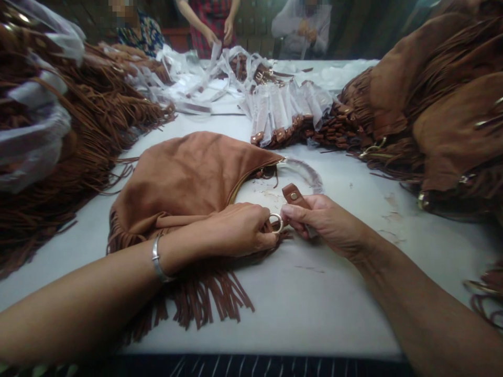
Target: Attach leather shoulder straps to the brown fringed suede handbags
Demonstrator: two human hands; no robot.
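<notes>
A brown fringed handbag (188,173) lies on the white table in front of me, its fringe spread toward me. My left hand (245,228) is closed around the bag's near end, where a gold metal ring (276,223) sticks out from the fingers. Just right of the ring, my right hand (324,217) pinches the end of a brown leather strap (294,195) with a metal snap. The strap, wrapped in clear plastic (308,172), curves back to the bag's far tip, where it is attached. My right fingertips are close to the ring; whether they touch it I cannot tell.
Fringed brown bags are heaped on the left (90,104) and right (444,99). Several plastic-wrapped straps (279,110) lie in a row behind the bag. Loose plastic wrapping (181,73) covers the table's far part. Three people are at the far side, one in red plaid (214,21).
</notes>
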